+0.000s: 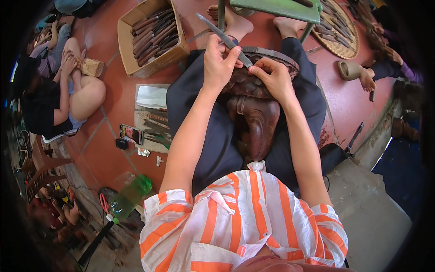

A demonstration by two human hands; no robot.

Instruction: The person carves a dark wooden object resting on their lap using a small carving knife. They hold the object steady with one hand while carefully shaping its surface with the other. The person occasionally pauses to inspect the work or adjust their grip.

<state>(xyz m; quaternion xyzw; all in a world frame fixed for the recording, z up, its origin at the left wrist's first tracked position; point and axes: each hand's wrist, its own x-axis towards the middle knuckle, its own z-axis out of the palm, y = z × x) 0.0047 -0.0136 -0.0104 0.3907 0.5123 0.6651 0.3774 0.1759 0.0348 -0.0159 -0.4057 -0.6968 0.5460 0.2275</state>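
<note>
Woodcarving workshop, floor-level setup: open cardboard box full of dark wooden-handled carving tools [154, 34], more chisels laid out on a grey cloth mat [152, 122], round woven tray of tools [337, 29], dark carved hardwood piece [253, 115], other people seated working on red tiled floor [108, 154]

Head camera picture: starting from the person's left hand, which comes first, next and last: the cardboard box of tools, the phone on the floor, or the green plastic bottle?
From the left hand:
1. Cardboard box of wooden-handled tools, up and to the left.
2. Phone, lower left on the red floor, beside the mat.
3. Green plastic bottle, farthest, low on the left near the striped shirt.
</note>
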